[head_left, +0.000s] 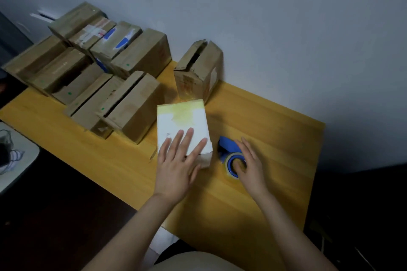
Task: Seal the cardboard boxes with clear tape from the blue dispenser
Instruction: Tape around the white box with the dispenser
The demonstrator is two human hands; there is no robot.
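Pressing: left hand [176, 161], fingers spread flat on white box [180, 120]. Right hand [250, 164] lying over blue dispenser [226, 144], just beside left hand; grip cannot be told. Brown cardboard boxes [137, 105] beyond left hand.

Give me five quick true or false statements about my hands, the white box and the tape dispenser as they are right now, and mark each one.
1. The left hand lies flat on the white box. True.
2. The right hand is lifting the blue tape dispenser into the air. False: the dispenser lies on the yellow table, with the hand resting on it.
3. The dispenser sits to the right of the white box. True.
4. The lone brown box by the wall is sealed shut. False: its top flaps gape open.
5. A cluster of brown boxes fills the table's far left. True.
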